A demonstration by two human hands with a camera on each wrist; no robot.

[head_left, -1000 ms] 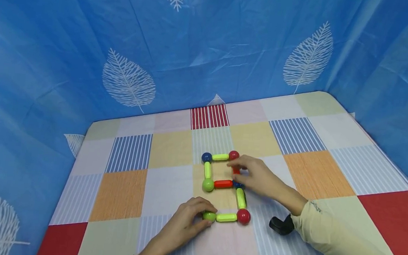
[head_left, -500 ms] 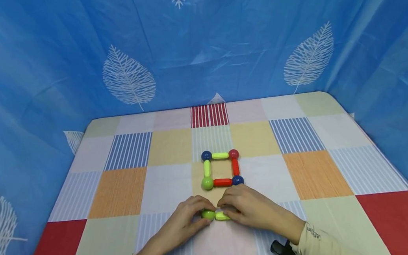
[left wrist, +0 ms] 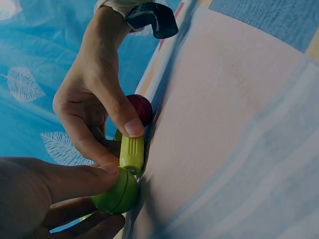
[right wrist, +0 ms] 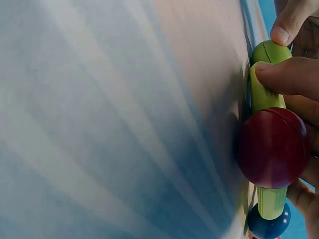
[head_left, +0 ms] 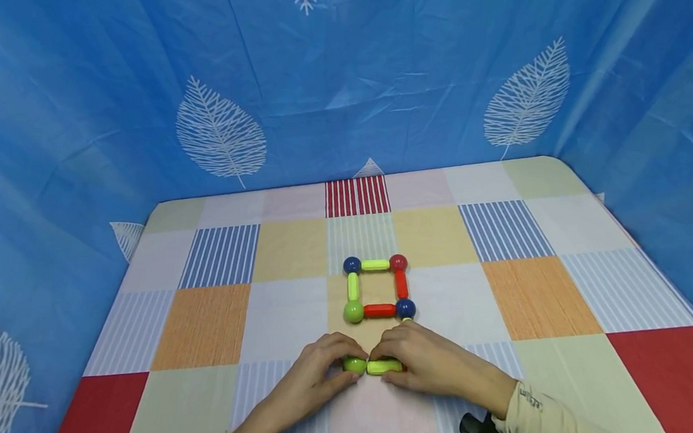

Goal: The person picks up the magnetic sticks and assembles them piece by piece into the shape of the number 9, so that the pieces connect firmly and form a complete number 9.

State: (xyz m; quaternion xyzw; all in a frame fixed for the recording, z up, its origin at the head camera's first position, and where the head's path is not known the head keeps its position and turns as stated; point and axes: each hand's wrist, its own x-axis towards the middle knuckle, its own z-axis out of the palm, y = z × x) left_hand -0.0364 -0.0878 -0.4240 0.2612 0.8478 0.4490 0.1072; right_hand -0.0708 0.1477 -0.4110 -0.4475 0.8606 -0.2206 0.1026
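Note:
My left hand (head_left: 314, 372) pinches a light-green ball (head_left: 354, 364) between thumb and fingers, low on the cloth. From the other side, my right hand (head_left: 433, 360) grips a yellow-green rod (head_left: 384, 367) whose end meets that ball. At the rod's other end sits a red ball (right wrist: 273, 148), mostly covered by the right hand in the head view. Another yellow-green rod (right wrist: 271, 203) runs from it to a blue ball (head_left: 405, 308). Beyond the hands lies a square of balls and rods, with a red rod (head_left: 379, 311) along its near side and a green ball (head_left: 354, 311) at a corner.
A patchwork cloth (head_left: 288, 313) covers the table. Blue curtains with white leaf prints (head_left: 331, 95) stand behind and at the sides. A black device (head_left: 479, 430) is at the right wrist, by the pale sleeve (head_left: 555, 426).
The right hand has come from the square's right side down toward the near rod and taken hold of it. The left hand keeps its place on the light-green ball.

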